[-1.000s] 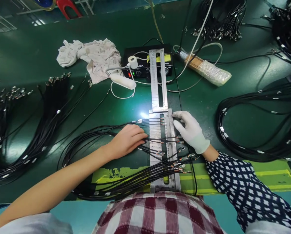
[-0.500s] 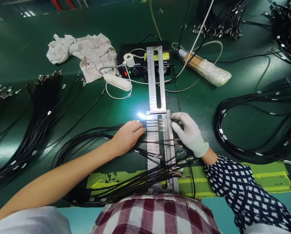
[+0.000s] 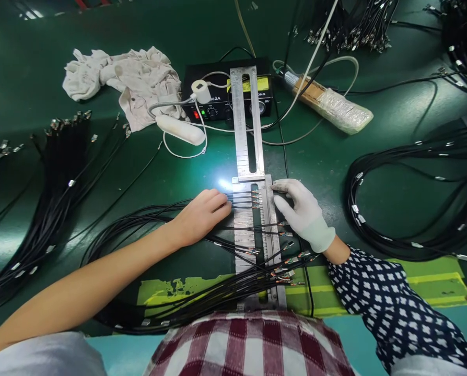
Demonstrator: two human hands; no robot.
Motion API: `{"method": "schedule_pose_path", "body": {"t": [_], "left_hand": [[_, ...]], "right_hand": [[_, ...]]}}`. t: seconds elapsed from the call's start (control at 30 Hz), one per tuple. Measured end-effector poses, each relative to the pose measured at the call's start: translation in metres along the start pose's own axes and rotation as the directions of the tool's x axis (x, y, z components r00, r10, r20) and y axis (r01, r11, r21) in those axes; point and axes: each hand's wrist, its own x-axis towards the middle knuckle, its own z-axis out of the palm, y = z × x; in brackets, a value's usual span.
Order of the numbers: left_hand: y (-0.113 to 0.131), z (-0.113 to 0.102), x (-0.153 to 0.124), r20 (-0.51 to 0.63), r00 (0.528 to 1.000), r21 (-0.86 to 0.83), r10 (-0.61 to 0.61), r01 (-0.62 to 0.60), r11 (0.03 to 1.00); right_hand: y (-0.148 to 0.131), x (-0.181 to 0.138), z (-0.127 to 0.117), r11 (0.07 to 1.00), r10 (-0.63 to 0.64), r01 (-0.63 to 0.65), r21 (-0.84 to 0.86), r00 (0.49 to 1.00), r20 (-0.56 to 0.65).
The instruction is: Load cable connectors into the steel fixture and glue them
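Covering cables (image 3: 161, 210), your left hand (image 3: 203, 216) may grip them, I can't tell; your gloved right hand (image 3: 302, 213), three o'clock, is loosely parted, empty; twelve o'clock's black box (image 3: 218, 106) reads "82A", "ONG".

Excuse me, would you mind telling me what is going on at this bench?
Someone in a checked garment is handling black cables laid across a slotted metal fixture. The bare left hand is on a few cables at the fixture's left edge, fingertips partly hidden; the cable ends lie at the slot. The white-gloved right hand is at the fixture's right edge, with no cable visible in it. Nearer the body, a thicker bundle crosses the fixture.
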Motion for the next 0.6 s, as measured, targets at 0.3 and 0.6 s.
{"method": "schedule_pose_path", "body": {"t": [0.3,0.6], "left_hand": [[0.003,0.01,-0.004,-0.09,0.995,-0.052,-0.038,0.034,0.998],[0.017,0.013,-0.014,-0.029,0.995,0.054,-0.094,0.095,0.994]], "right_hand": [[0.001,-0.001,0.0,1.0,0.005,-0.004,-0.025,1.0,0.011],[0.001,0.001,0.002,1.0,-0.011,0.011,-0.016,1.0,-0.001]]}}
